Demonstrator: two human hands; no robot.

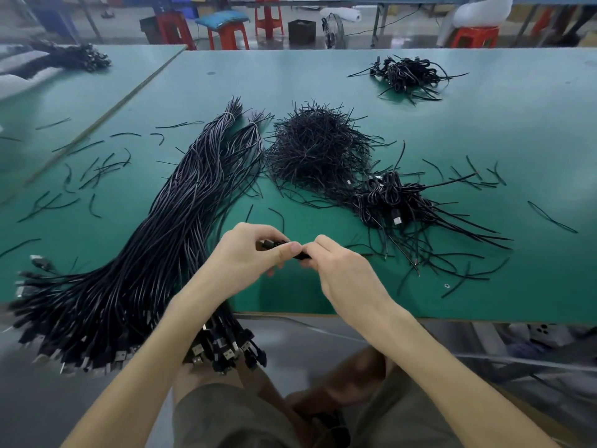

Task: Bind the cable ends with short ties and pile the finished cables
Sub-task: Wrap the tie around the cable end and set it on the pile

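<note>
My left hand (248, 253) and my right hand (339, 270) meet above the table's near edge, both pinching one black cable (274, 244) folded small between the fingertips; its plug end shows by my left thumb. A long bundle of unbound black cables (155, 240) runs from the table's middle down over the front edge at my left, its USB plugs hanging off. A mound of short black ties (316, 150) lies straight ahead. A pile of bound cables (397, 202) sits to the right of the ties.
The green table (484, 140) is strewn with loose ties, mostly at left and right. A second pile of bound cables (410, 76) lies at the far right. Red stools (226, 33) stand beyond the far edge. My knees are under the near edge.
</note>
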